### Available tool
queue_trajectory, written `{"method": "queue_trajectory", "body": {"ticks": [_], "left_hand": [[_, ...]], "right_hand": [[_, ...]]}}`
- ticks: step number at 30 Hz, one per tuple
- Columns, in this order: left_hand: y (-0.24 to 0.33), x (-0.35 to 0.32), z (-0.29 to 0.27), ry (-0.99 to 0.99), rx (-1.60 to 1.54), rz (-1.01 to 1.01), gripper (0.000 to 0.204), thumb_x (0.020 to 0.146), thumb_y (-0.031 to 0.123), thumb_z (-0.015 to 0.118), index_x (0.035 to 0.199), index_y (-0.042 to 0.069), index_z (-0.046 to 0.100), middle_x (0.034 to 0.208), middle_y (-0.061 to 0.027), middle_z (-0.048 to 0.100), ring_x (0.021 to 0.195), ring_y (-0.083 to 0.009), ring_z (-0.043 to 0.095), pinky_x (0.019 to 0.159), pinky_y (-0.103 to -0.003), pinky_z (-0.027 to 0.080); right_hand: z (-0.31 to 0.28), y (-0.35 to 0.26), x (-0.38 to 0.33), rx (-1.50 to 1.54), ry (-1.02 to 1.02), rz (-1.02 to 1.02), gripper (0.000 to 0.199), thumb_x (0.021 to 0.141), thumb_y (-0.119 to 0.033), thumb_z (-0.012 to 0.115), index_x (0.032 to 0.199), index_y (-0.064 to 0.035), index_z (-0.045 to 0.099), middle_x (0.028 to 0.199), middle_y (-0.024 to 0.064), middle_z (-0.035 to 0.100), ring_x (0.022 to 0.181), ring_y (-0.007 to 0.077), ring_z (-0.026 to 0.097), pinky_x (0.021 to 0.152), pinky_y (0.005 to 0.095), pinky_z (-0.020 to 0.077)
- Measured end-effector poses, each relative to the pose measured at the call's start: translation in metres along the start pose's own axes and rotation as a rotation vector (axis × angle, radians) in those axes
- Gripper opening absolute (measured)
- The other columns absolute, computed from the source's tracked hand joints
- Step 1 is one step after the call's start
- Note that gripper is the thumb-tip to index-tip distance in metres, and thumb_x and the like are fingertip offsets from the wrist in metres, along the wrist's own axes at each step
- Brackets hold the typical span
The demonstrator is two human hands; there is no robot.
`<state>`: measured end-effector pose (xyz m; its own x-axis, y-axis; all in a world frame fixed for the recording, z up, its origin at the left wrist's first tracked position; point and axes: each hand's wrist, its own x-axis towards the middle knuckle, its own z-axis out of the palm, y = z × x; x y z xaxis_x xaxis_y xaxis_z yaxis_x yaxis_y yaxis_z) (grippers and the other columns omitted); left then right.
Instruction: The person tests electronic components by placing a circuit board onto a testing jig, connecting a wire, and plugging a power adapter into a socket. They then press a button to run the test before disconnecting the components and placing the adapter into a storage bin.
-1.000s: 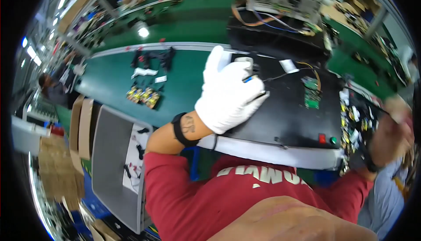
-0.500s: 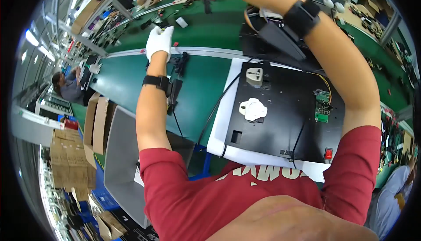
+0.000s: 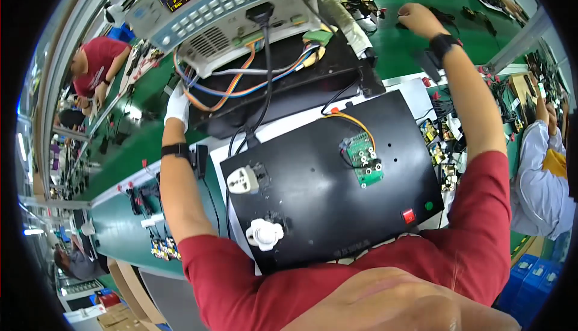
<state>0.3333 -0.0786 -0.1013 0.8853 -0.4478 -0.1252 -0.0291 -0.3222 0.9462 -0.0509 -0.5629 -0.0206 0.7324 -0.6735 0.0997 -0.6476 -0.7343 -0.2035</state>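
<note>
My left hand (image 3: 177,107), in a white glove, is at the left end of the black shelf, beside a bundle of coloured wires (image 3: 226,93). Its fingertips are too small and hidden to make out. My right hand (image 3: 423,21) is bare, reaching over the green mat at the upper right with its fingers curled in. Dark cables lie near it; whatever is in its fingers does not show. Between my arms sits a black test box (image 3: 313,210) with a pale socket (image 3: 242,180), a white round plug piece (image 3: 265,233), a green circuit board (image 3: 365,161) and a red switch (image 3: 409,215).
A grey bench meter (image 3: 223,18) with a lit display stands on a black shelf (image 3: 301,99) behind the box. Small circuit boards (image 3: 442,150) with black cables lie right of it. One co-worker (image 3: 99,66) in red sits at far left, another (image 3: 539,174) in pale clothing at right.
My view has swung right, bringing the meter and the whole test box into sight. My right hand has moved out to the right over the mat; my left hand is now beside the shelf.
</note>
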Motion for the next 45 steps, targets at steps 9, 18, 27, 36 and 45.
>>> {"method": "queue_trajectory", "body": {"ticks": [9,18,27,36,45], "left_hand": [[0.054,-0.11,-0.028,0.211,0.355,0.232,0.046,0.095,0.012,0.058,0.138,0.001,0.048,0.127,-0.0147,0.06,0.115,-0.0189,0.057,0.102,-0.03,0.04],[0.178,-0.276,0.132,-0.185,0.758,1.315,0.057,0.081,0.018,0.074,0.131,0.003,0.052,0.134,-0.0228,0.052,0.123,-0.0304,0.053,0.104,-0.038,0.04],[0.176,-0.329,0.178,-0.496,0.799,1.088,0.034,0.081,0.021,0.074,0.108,0.005,0.06,0.097,-0.0147,0.065,0.082,-0.0332,0.065,0.07,-0.037,0.053],[0.152,-0.34,0.169,-0.699,1.087,0.7,0.034,0.082,0.021,0.069,0.111,0.007,0.057,0.116,-0.0153,0.055,0.095,-0.0348,0.062,0.08,-0.043,0.052],[0.144,-0.332,0.177,-0.654,1.151,0.653,0.036,0.083,0.03,0.067,0.108,0.005,0.061,0.101,-0.0188,0.061,0.093,-0.0378,0.062,0.082,-0.044,0.051]], "right_hand": [[0.039,0.045,0.021,-0.008,-0.1,-0.07,0.062,0.071,-0.035,0.072,0.123,-0.0035,0.058,0.111,0.0194,0.066,0.102,0.0331,0.063,0.09,0.0394,0.049],[-0.096,-0.091,-0.192,0.384,-0.057,-0.52,0.054,0.067,-0.028,0.08,0.106,0.0029,0.059,0.09,0.0144,0.064,0.083,0.0251,0.062,0.078,0.0342,0.0493],[-0.084,-0.086,-0.225,0.788,-0.258,-0.515,0.052,0.084,-0.033,0.071,0.118,0.0042,0.059,0.096,0.0119,0.069,0.085,0.0167,0.067,0.068,0.0304,0.0529],[0.0,-0.069,-0.085,0.798,-0.379,-0.027,0.043,0.094,-0.044,0.055,0.109,-0.0046,0.06,0.089,0.0019,0.07,0.068,0.0076,0.06,0.052,0.0239,0.0438],[0.012,-0.115,-0.086,1.425,0.037,-0.061,0.024,0.081,-0.004,0.067,0.102,0.0053,0.062,0.078,0.0076,0.066,0.065,0.0127,0.063,0.058,0.0248,0.0487]]}}
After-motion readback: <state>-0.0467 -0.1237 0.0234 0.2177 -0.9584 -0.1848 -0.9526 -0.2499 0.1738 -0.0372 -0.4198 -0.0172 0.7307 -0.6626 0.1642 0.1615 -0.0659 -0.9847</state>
